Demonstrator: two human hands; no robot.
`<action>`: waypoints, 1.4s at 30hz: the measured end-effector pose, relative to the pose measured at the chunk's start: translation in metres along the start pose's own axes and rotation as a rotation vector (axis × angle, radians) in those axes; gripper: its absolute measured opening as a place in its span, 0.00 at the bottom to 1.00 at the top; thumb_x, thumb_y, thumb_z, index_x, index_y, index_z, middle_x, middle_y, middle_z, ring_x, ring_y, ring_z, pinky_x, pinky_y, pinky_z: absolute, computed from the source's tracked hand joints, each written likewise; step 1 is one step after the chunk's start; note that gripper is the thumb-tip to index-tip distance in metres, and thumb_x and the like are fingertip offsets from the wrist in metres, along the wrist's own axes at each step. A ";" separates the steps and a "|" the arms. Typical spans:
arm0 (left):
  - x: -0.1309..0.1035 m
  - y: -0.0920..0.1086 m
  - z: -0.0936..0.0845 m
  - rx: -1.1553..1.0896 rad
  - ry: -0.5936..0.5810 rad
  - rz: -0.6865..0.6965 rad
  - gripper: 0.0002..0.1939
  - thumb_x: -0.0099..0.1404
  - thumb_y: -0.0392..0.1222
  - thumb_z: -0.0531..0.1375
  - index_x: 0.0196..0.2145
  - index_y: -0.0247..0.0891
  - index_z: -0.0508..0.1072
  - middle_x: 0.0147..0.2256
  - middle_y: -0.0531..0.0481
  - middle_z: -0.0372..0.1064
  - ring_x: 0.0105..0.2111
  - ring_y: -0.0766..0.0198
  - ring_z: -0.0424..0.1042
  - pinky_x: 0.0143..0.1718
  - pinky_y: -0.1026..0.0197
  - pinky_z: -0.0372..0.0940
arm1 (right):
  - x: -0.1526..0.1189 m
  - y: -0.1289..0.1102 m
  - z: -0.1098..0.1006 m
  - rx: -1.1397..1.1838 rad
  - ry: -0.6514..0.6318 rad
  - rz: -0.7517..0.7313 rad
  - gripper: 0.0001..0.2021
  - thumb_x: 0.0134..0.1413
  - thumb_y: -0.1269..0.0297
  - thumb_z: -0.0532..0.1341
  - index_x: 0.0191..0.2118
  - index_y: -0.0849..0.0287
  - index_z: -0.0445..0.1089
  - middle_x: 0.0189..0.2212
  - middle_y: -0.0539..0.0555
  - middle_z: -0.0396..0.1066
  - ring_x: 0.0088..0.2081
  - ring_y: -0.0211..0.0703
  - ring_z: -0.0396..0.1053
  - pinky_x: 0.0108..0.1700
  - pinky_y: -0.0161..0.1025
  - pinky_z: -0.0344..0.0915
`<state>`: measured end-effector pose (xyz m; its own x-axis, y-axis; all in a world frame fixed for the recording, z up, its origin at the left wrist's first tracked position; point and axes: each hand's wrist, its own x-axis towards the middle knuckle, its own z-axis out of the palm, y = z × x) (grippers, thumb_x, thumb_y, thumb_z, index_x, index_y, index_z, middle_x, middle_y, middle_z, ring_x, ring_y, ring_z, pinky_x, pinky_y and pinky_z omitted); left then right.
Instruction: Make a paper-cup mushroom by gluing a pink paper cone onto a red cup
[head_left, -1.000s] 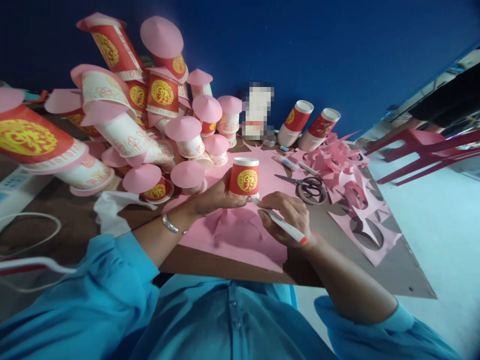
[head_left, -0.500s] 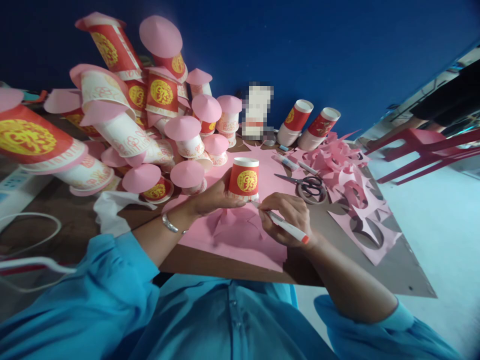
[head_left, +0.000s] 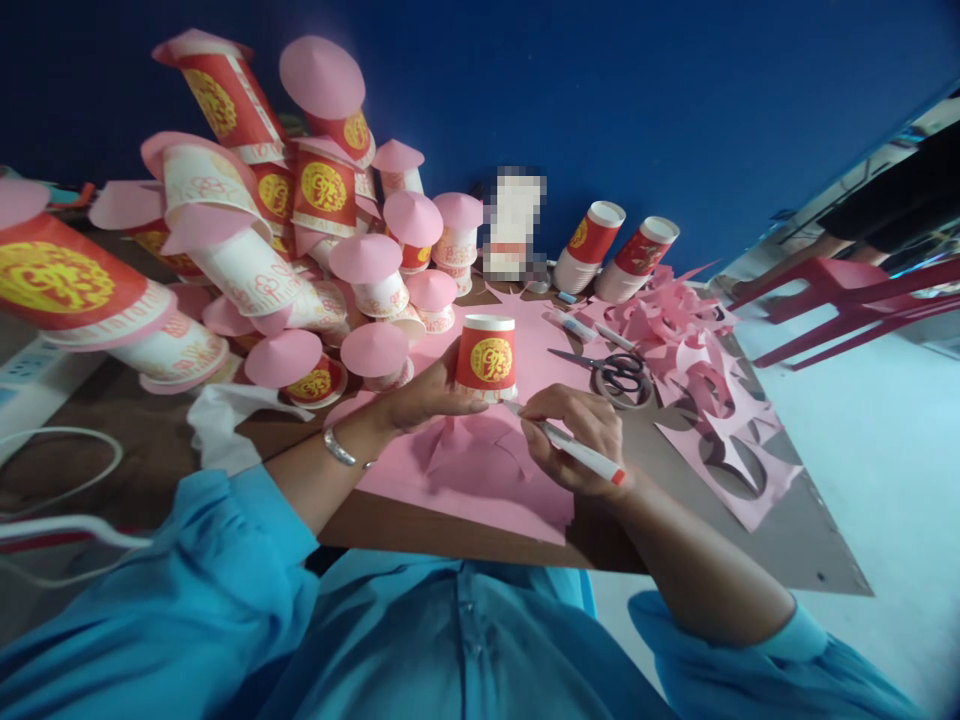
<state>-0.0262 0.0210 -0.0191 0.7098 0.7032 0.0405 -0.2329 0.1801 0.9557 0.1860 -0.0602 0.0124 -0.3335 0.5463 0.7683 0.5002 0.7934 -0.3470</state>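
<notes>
My left hand (head_left: 429, 392) is wrapped round a red paper cup (head_left: 486, 358) with a yellow round emblem, its white rim facing up. A white marker pen (head_left: 581, 453) with a red end is gripped in my right hand (head_left: 574, 430). The pen's tip is close to the cup's lower white band; whether it touches I cannot tell. Beneath both hands lies pink paper (head_left: 480, 500), with cut pink pieces on it. Scissors (head_left: 616, 372) with dark handles rest on a roll of tape (head_left: 634, 398), to the right of the cup.
Several paper-cup towers with pink cone roofs (head_left: 366, 258) crowd the left side. Two stacks of cups (head_left: 592, 245) lean by the blue wall. Pink paper offcuts (head_left: 705, 360) cover the table's right side. A red stool (head_left: 832, 285) stands beyond, near a person's legs.
My right hand and the marker pen have shifted very slightly to the right. The cup in my left hand has moved a touch to the left.
</notes>
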 end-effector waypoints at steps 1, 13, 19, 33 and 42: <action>0.000 -0.001 0.000 -0.009 0.000 0.001 0.48 0.58 0.38 0.73 0.71 0.46 0.58 0.56 0.38 0.76 0.60 0.43 0.73 0.58 0.45 0.70 | 0.000 0.000 0.000 0.001 -0.002 -0.007 0.07 0.59 0.74 0.61 0.41 0.55 0.69 0.28 0.49 0.75 0.27 0.39 0.75 0.31 0.34 0.72; -0.001 0.002 0.003 -0.084 -0.022 0.000 0.48 0.56 0.36 0.75 0.70 0.45 0.60 0.54 0.37 0.77 0.54 0.42 0.78 0.57 0.43 0.72 | 0.000 -0.001 0.000 -0.092 0.019 0.012 0.05 0.61 0.73 0.61 0.40 0.55 0.68 0.28 0.50 0.76 0.28 0.39 0.75 0.31 0.35 0.72; -0.003 0.002 0.004 -0.095 -0.011 -0.006 0.47 0.58 0.35 0.73 0.70 0.44 0.59 0.55 0.36 0.77 0.54 0.44 0.78 0.57 0.43 0.72 | 0.002 -0.004 -0.001 -0.140 0.032 0.032 0.05 0.62 0.73 0.60 0.38 0.55 0.68 0.27 0.49 0.75 0.27 0.38 0.74 0.30 0.34 0.71; -0.002 0.001 0.003 -0.057 -0.013 0.018 0.47 0.57 0.36 0.73 0.70 0.47 0.59 0.55 0.39 0.76 0.53 0.47 0.78 0.55 0.47 0.71 | 0.001 -0.002 0.000 -0.027 -0.023 -0.003 0.05 0.61 0.74 0.60 0.38 0.56 0.68 0.26 0.50 0.74 0.26 0.38 0.73 0.29 0.34 0.69; 0.003 0.003 0.005 -0.146 -0.019 0.030 0.37 0.57 0.36 0.74 0.62 0.43 0.67 0.55 0.40 0.76 0.57 0.46 0.75 0.61 0.41 0.67 | -0.003 -0.001 -0.001 -0.124 0.149 0.132 0.06 0.65 0.69 0.62 0.46 0.54 0.69 0.34 0.53 0.79 0.35 0.43 0.79 0.37 0.40 0.76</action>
<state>-0.0217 0.0200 -0.0151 0.7129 0.6972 0.0753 -0.3473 0.2578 0.9016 0.1869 -0.0631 0.0108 -0.1423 0.5900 0.7947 0.6292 0.6738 -0.3875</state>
